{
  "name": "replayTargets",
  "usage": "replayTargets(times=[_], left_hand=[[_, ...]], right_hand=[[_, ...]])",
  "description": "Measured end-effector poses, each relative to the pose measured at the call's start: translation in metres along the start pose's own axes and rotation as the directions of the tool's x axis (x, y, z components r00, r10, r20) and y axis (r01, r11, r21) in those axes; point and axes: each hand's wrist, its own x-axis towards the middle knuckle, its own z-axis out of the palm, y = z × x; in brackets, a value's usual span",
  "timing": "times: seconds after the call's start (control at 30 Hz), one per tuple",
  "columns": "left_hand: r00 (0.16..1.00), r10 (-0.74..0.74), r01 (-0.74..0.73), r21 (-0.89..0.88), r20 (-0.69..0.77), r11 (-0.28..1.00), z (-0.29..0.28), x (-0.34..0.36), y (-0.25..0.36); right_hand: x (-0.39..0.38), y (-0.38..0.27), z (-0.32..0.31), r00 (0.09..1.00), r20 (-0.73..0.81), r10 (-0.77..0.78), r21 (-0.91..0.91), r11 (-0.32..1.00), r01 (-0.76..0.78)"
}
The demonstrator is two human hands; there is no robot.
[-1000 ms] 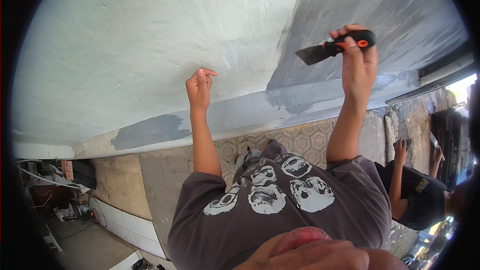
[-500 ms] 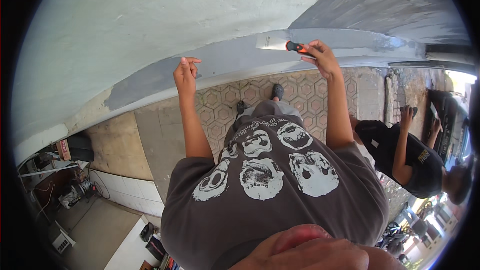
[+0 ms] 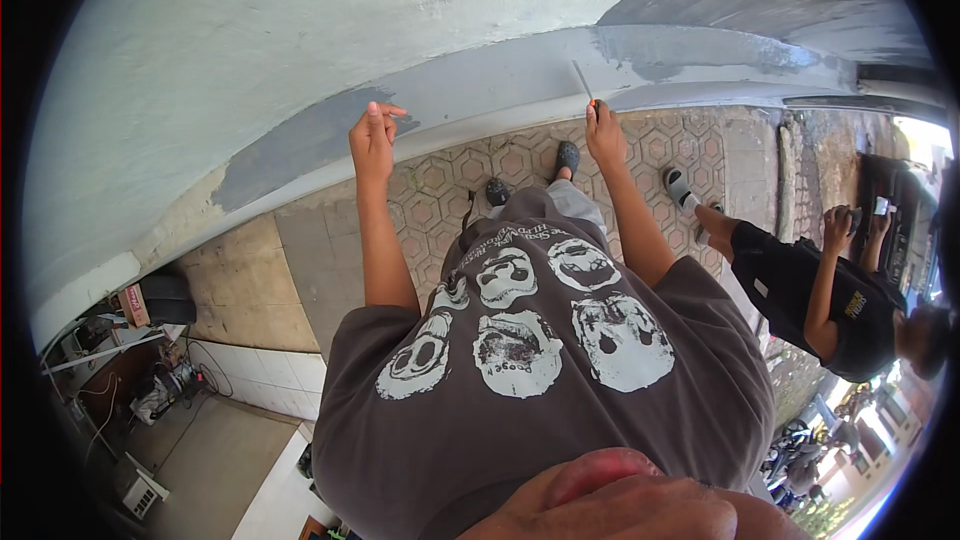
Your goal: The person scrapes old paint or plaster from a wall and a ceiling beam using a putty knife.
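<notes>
The right hand (image 3: 605, 132) is closed around the orange-and-black handle of a putty knife (image 3: 585, 85), whose thin blade sticks up past the fingers and touches the grey band low on the wall (image 3: 300, 50). The left hand (image 3: 372, 138) is loosely open, fingertips just beside the grey patch. Another person (image 3: 820, 290) crouches on the hexagon-tiled floor (image 3: 470, 165) to the right.

The person wore a dark grey short-sleeved T-shirt (image 3: 540, 380) with several white skull prints and a line of white lettering on the front, light grey trousers (image 3: 580, 202) and dark shoes (image 3: 567, 156). Both forearms were bare.
</notes>
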Motion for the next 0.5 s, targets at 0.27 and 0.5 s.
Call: replayTargets(times=[0.27,0.5], left_hand=[[0.998,0.045,-0.044,-0.018,0.038,0.999,0.007,0.0,0.006],[0.998,0.056,-0.055,-0.04,0.007,0.998,0.005,-0.003,0.002]], right_hand=[[-0.023,0.019,0.019,0.999,0.022,-0.031,-0.32,0.947,0.036],[-0.018,0.009,-0.004,0.985,0.077,-0.157,-0.06,0.985,0.161]])
